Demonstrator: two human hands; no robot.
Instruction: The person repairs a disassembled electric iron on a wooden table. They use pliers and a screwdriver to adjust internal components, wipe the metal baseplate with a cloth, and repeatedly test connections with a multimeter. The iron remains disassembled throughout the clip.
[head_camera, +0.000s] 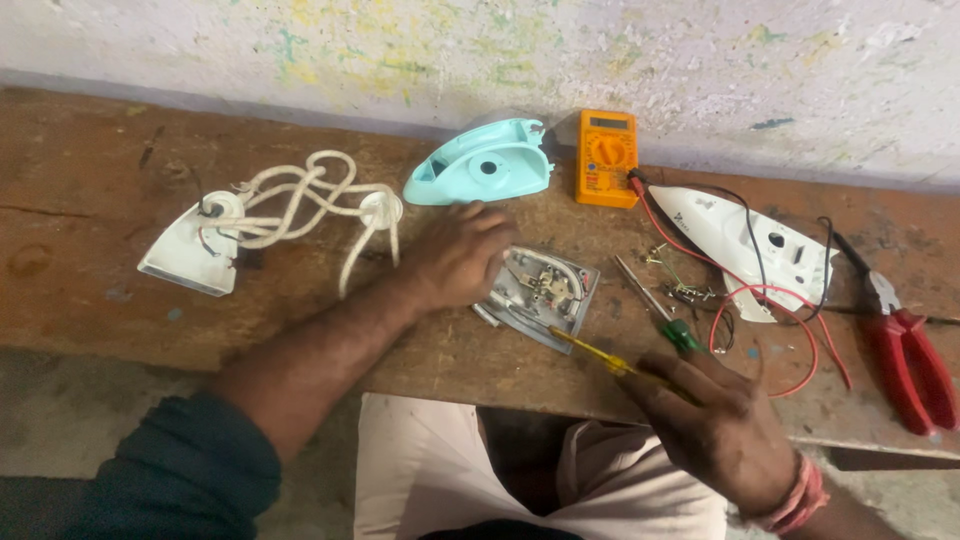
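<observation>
Worn wooden bench (90, 300): left hand (462, 255) pressed flat on the iron soleplate (545, 293), right hand (715, 420) clamped on a yellow screwdriver (590, 353), whose tip might slip into the wiring

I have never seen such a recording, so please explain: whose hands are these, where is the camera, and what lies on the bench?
There is one picture, from a camera on the person's head, looking down. The left hand rests on a metal iron base with bare parts. The right hand holds a yellow screwdriver in its grip, tip toward that base. On the wooden bench lie a white cord with a white plate, a blue cover, an orange meter, a white shell and red pliers.
</observation>
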